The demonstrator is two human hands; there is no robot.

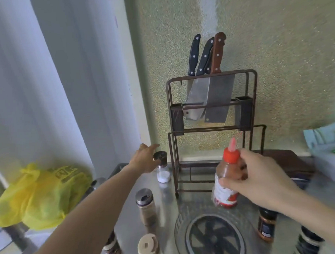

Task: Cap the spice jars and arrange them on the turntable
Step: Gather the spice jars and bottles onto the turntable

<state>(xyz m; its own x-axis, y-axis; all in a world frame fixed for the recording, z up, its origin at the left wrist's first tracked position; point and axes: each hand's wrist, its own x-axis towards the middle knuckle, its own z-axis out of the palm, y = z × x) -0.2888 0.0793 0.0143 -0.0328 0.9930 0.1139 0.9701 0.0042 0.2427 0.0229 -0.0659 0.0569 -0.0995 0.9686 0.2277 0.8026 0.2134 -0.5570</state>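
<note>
Arms reach in from the bottom corners of the frame over the steel worktop (185,201). From the lower left, the left hand (144,158) stretches far forward to the centre-left, its forefinger extended and its thumb against the dark cap of a small glass shaker (162,170) of white powder; whether the fingers actually close on the cap cannot be told. That shaker stands upright just left of the rusty knife rack (214,132) at the wall. From the lower right, the right hand (259,177) wraps its fingers and thumb around a red sauce bottle (227,179), held at centre right with its long axis nearly vertical, nozzle up and leaning slightly right, above the far rim of the clear turntable (211,238) at bottom centre. Capped spice jars (146,206) stand upright left and right of the turntable.
</note>
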